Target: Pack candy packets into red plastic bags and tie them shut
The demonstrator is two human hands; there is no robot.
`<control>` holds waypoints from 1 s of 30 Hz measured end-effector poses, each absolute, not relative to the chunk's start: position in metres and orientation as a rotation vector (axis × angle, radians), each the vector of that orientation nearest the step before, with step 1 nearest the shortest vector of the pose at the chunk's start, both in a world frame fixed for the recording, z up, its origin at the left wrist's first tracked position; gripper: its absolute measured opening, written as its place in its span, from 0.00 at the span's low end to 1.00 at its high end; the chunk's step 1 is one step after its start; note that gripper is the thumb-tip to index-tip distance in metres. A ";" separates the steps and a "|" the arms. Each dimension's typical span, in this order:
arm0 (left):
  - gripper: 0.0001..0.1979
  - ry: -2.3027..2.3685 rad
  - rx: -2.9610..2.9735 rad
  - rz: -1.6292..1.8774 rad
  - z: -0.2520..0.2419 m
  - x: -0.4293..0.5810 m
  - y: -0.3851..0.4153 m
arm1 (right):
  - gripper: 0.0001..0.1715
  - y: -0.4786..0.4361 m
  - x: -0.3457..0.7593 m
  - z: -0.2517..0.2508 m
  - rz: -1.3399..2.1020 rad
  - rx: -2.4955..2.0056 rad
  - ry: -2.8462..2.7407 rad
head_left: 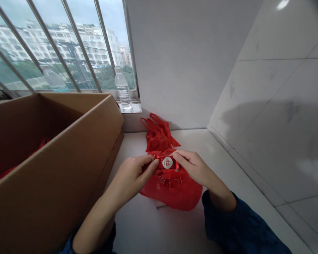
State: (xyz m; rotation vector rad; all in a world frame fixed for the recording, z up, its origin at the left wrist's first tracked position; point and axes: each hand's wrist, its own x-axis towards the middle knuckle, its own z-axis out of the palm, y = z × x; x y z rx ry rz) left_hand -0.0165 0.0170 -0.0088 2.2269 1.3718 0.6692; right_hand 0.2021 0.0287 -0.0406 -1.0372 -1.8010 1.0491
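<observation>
L hand, R hand on red pkt, cardboard box just left

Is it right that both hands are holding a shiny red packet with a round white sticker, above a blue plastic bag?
Not quite: the bag is red, not blue. The head view shows it. The left hand and right hand are holding the shiny red packet with a round white sticker, above a red plastic bag.

Dark blue sleeves — soft, rumpled cloth — ending well above wrists; left hand, right hand bare.
</observation>
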 end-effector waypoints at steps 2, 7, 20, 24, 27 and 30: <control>0.21 1.370 2.229 0.668 -0.009 -0.016 0.017 | 0.22 0.030 0.202 -0.041 1.042 -1.039 -1.804; 0.21 1.373 2.228 0.657 -0.009 -0.016 0.017 | 0.21 0.031 0.201 -0.042 1.030 -1.044 -1.807; 0.21 1.374 2.230 0.662 -0.010 -0.016 0.017 | 0.20 0.031 0.201 -0.045 1.139 -0.999 -1.755; 0.21 1.368 2.228 0.675 -0.010 -0.016 0.017 | 0.20 0.030 0.200 -0.043 1.126 -0.987 -1.759; 0.21 1.365 2.231 0.674 -0.009 -0.016 0.017 | 0.20 0.029 0.200 -0.041 1.120 -0.980 -1.775; 0.22 1.367 2.241 0.663 -0.008 -0.017 0.016 | 0.20 0.032 0.204 -0.041 1.130 -0.982 -1.799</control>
